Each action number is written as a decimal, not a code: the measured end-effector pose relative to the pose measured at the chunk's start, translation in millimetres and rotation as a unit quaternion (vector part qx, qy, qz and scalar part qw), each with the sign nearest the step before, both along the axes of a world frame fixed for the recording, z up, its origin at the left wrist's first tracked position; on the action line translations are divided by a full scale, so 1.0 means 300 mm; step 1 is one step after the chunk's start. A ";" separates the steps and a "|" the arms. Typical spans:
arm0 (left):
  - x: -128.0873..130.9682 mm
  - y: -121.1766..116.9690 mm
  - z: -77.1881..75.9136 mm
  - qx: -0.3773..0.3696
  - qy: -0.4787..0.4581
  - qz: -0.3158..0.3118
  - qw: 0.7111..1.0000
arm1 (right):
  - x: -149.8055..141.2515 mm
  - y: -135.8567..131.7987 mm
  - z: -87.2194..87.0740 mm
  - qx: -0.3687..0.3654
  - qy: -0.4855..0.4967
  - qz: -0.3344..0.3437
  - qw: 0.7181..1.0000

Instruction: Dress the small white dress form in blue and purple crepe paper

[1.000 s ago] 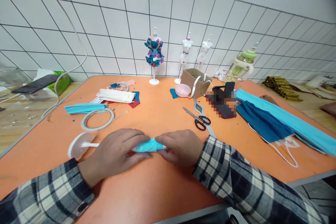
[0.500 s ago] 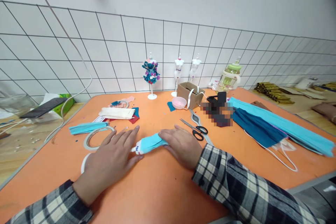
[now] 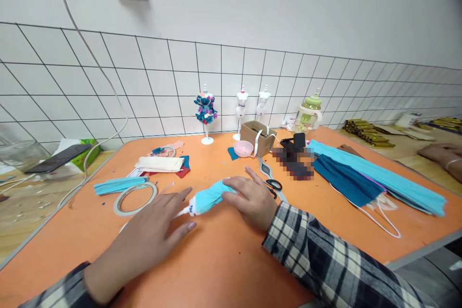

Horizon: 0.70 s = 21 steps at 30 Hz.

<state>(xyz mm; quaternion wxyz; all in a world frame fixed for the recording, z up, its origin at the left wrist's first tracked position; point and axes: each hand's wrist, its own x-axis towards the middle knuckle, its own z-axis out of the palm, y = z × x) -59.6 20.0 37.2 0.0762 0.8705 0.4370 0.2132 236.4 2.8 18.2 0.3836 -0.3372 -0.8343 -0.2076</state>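
Right hand (image 3: 252,199) lies palm-down over the near end of a small mannequin (image 3: 205,199) wrapped in light blue cloth, fingers curled loosely over it and pressing it to the orange desk (image 3: 224,260). Left hand (image 3: 151,236) rests flat with fingers spread, fingertips just beside the figure's white tip. Figure lies on its side between both hands, near a tape ring (image 3: 134,198) and scissors (image 3: 272,186).

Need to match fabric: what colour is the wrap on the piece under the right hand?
Light blue wrap, under the right hand, head view.
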 end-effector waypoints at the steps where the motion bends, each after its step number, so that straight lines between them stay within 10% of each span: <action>1: -0.033 0.017 0.022 -0.060 -0.067 -0.011 0.996 | 0.002 -0.003 -0.002 0.006 -0.003 0.025 1.000; 4: -0.122 0.066 0.098 -0.359 -0.225 -0.159 0.892 | -0.007 -0.029 -0.028 0.025 -0.007 0.138 0.990; 9: -0.041 0.008 0.112 -0.562 -0.241 -0.264 0.746 | -0.066 -0.077 -0.078 0.006 0.005 0.241 0.970; 16: 0.127 -0.061 -0.037 -0.592 -0.439 -0.031 0.675 | -0.104 -0.009 -0.059 -0.092 0.114 0.109 0.983; 21: 0.118 0.069 0.053 -0.425 -0.609 0.041 0.669 | -0.173 0.010 -0.091 -0.389 0.230 0.176 0.874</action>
